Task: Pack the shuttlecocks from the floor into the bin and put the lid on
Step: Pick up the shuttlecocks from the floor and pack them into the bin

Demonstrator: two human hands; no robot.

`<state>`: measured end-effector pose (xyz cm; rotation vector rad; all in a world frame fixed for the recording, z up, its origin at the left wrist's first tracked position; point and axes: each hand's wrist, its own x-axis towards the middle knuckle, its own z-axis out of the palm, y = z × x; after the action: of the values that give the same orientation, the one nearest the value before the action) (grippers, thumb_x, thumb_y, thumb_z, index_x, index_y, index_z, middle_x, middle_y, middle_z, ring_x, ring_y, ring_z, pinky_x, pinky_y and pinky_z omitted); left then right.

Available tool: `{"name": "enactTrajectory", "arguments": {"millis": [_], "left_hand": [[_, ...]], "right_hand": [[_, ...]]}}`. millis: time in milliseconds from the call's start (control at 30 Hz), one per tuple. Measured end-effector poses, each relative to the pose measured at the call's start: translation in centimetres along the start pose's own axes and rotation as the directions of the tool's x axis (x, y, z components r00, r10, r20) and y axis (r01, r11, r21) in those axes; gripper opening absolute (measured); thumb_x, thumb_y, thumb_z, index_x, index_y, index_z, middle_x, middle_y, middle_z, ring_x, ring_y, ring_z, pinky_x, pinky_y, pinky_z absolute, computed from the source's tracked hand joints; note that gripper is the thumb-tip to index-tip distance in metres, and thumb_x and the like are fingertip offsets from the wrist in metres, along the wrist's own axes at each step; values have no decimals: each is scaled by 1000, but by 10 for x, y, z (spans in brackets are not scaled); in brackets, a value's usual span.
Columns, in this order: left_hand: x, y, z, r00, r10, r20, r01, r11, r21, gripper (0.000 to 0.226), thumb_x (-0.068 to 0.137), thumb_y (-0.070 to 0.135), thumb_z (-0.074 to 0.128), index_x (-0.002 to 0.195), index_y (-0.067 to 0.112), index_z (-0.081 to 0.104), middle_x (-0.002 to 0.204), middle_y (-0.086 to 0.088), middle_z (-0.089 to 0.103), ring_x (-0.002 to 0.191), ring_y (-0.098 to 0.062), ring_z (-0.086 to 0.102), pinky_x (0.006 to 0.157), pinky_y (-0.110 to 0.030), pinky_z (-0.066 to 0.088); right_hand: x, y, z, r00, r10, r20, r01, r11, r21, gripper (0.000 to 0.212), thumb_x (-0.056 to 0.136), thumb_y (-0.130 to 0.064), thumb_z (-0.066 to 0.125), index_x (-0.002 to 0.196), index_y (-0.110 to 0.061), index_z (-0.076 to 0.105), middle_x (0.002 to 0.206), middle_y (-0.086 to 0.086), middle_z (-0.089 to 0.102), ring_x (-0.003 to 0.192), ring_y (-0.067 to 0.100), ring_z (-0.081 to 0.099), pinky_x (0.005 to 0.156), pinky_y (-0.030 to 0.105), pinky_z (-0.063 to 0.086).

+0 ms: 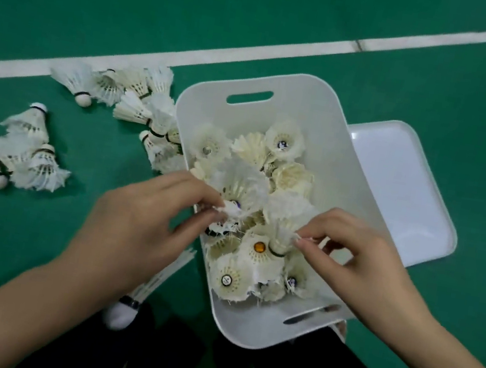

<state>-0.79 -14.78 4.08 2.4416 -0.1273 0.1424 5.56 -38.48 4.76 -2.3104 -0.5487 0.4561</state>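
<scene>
A white bin [318, 122] with slot handles stands on the green floor, holding several white shuttlecocks [256, 252]. My left hand [140, 221] is over the bin's left rim, its fingertips pinched on the feathers of a shuttlecock [242, 190] inside the bin. My right hand [351, 255] is over the bin's right side and pinches the feathers of another shuttlecock [281, 237], cork pointing left. Loose shuttlecocks lie on the floor: a cluster [140, 97] against the bin's left wall, a group [14, 154] at far left, and one [141, 292] under my left wrist. The white lid [409, 191] lies flat to the right, partly under the bin.
A white court line [272, 50] crosses the floor behind the bin. My dark trouser legs [175, 364] fill the bottom edge below the bin.
</scene>
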Motion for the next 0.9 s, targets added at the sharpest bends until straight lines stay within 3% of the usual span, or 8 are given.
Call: {"name": "enactTrajectory", "arguments": {"millis": [133,200,333,433,567,667,767,900], "left_hand": [[-3,1,11,999,9,49,-8,1000,-24,11,84,34,62,91,28,66,85,22,60,65,23,41,52,-16,38],[-3,3,15,997,11,77,-10,1000,-15,11,84,35,61,91,28,66,86,22,60,66,25,41,52,-12,34],[-3,7,20,994,21,108,-21,1000,-5,14,85,38,57,92,29,66,87,22,60,65,22,41,51,-9,32],[-5,5,21,996,20,83,-20,1000,-1,15,86,39,56,92,30,65,87,21,62,64,18,42,47,-21,43],[-7,4,18,997,-18,71,18,1000,11,12,85,36,58,92,30,66,87,21,62,65,23,42,45,-16,33],[-7,2,15,997,-22,69,22,1000,6,14,85,37,56,93,30,66,87,20,62,64,22,42,45,-16,33],[-6,1,16,997,-3,73,4,1000,-16,16,85,37,56,93,28,67,88,20,62,65,24,42,46,-15,32],[-6,2,17,997,34,64,-32,999,-38,16,87,39,54,94,30,64,88,20,62,65,10,46,48,-24,45]], "right_hand": [[-7,5,-4,990,-133,44,131,991,39,11,83,-25,63,83,-18,71,83,-8,63,76,8,60,71,13,45],[-8,15,3,983,-150,110,155,987,-41,17,85,-28,59,85,-17,72,87,-6,63,78,5,59,72,11,44],[-7,39,30,955,-148,255,220,934,-283,29,84,-32,48,80,-16,72,84,-2,62,77,15,61,73,16,40],[-4,43,44,954,-128,271,217,919,-330,18,81,-24,57,80,-18,74,83,-2,63,76,19,63,69,20,44],[-4,36,48,940,-103,326,218,914,-341,20,80,-28,56,90,-21,72,94,-2,65,84,21,63,74,26,51],[-9,24,37,962,-135,236,211,920,-331,30,85,-41,50,105,-25,66,111,-4,60,94,17,62,84,28,49],[-7,7,17,979,-196,59,205,947,-246,32,88,-42,47,114,-28,60,109,-8,59,97,8,59,85,27,49],[5,-10,6,966,-226,124,242,959,-145,45,89,-44,44,133,-44,34,102,-15,55,84,3,55,73,19,47]]}}
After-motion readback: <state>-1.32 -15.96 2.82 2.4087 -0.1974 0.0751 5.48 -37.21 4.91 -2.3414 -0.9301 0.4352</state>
